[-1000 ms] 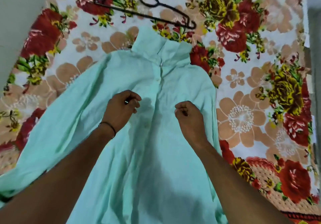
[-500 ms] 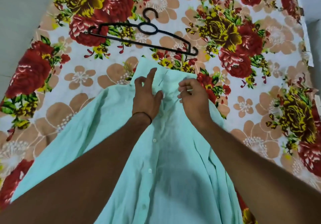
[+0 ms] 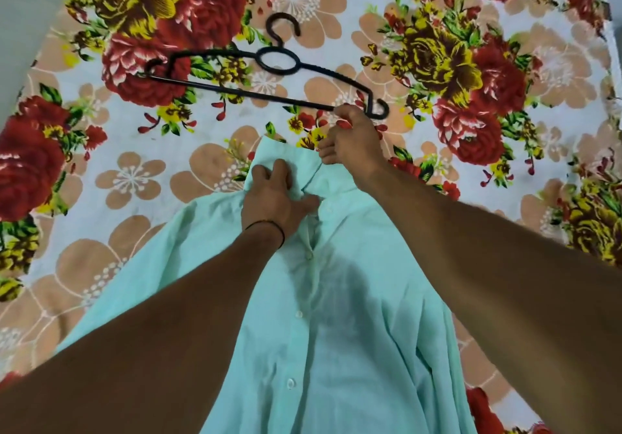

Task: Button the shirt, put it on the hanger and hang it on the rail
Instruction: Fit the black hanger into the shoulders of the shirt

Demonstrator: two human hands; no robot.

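Mint shirt (image 3: 336, 332) under both hands: left hand (image 3: 274, 198) flat, right hand (image 3: 350, 140) pinching hanger (image 3: 269, 63).

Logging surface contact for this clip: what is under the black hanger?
The hanger lies flat on the floral bedsheet, nothing else beneath it. The right hand covers the bar's right end, hiding the sheet there. The mint shirt lies nearer, not under it.

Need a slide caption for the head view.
Left hand pins mint shirt collar; right hand grasps black hanger on floral bedsheet.
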